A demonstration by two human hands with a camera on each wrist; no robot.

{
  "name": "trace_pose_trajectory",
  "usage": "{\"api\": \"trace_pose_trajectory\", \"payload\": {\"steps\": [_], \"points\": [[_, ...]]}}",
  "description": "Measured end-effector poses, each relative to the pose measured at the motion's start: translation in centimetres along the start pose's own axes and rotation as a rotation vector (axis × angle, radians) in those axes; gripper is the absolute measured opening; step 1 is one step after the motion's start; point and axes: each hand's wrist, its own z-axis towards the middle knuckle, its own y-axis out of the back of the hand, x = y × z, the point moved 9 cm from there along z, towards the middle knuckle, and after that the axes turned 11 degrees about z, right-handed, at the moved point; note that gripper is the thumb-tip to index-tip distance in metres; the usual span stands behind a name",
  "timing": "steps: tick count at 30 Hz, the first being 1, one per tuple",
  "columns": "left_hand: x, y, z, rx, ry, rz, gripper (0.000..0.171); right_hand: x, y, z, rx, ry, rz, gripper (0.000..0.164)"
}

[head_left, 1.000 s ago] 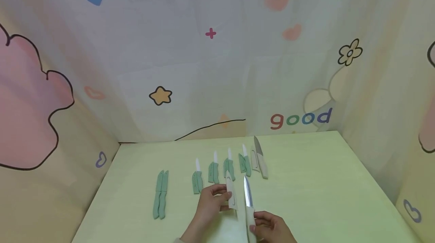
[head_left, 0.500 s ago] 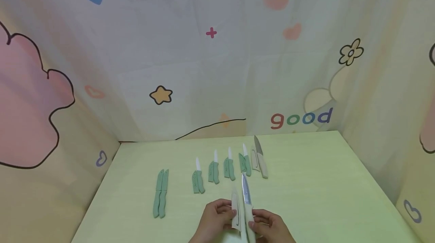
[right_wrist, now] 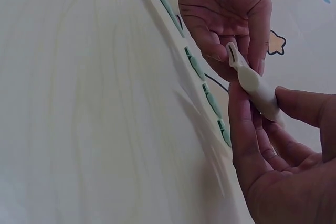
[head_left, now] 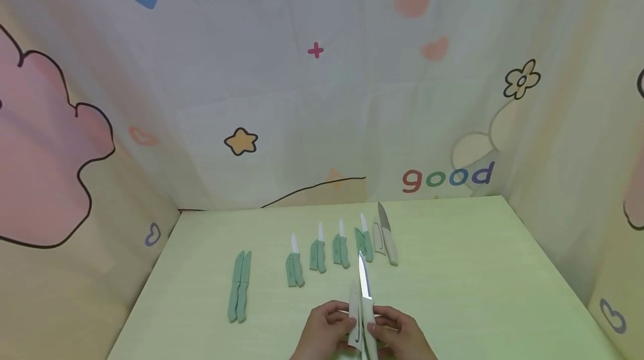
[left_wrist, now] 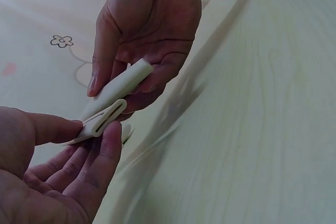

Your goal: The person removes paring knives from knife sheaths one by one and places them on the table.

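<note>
My left hand [head_left: 324,329] pinches a cream knife sheath [head_left: 354,321] between thumb and fingers; in the left wrist view the slotted mouth of the sheath [left_wrist: 109,118] faces the camera. My right hand [head_left: 402,332] grips the cream handle [head_left: 369,323] of a kitchen knife, its bare steel blade [head_left: 364,279] pointing away from me. Sheath and knife lie side by side, close against each other, above the near part of the table. In the right wrist view the butt of the knife handle [right_wrist: 251,80] shows beside the sheath's mouth.
Several green paring knives [head_left: 340,251] with bare white blades lie in a row, each beside its green sheath. At the row's right end is a beige knife [head_left: 387,234] with its sheath [head_left: 378,237]. Two sheathed green knives [head_left: 239,287] lie at left. A printed curtain [head_left: 302,97] surrounds the table.
My left hand has moved right and toward me with the sheath, bringing it from apart to right beside the knife. My right hand has stayed nearly in place with the knife.
</note>
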Motion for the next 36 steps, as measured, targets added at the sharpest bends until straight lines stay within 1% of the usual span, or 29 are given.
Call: {"api": "trace_pose_trajectory", "payload": {"steps": [6,10,16,19,23,27,33,36], "points": [[0.0,-0.1,0.1,0.002,0.019,0.009,0.022,0.0,-0.3,0.4,0.052,0.043,0.076,0.055],[0.0,0.1,0.3,-0.006,0.018,0.025,0.023,0.2,-0.5,0.6,0.063,0.061,0.094,0.057],[0.5,0.1,0.5,-0.030,0.036,0.036,0.024,0.2,-0.3,1.0,0.068,0.094,0.070,0.060],[0.6,0.2,0.7,-0.047,0.020,0.059,0.025,0.0,-0.2,1.2,0.073,0.114,0.042,0.062],[0.6,0.4,0.8,-0.060,-0.006,0.096,0.028,-0.4,0.0,1.4,0.073,0.085,0.042,0.064],[0.7,0.3,1.0,-0.046,-0.022,0.097,0.032,-0.6,0.0,1.6,0.076,0.049,0.060,0.065],[1.4,0.4,1.2,-0.035,-0.006,0.102,0.032,-1.1,0.2,2.1,0.070,0.067,0.010,0.065],[1.4,0.6,1.3,-0.038,-0.010,0.115,0.032,-1.3,0.3,2.3,0.063,0.067,0.000,0.065]]}}
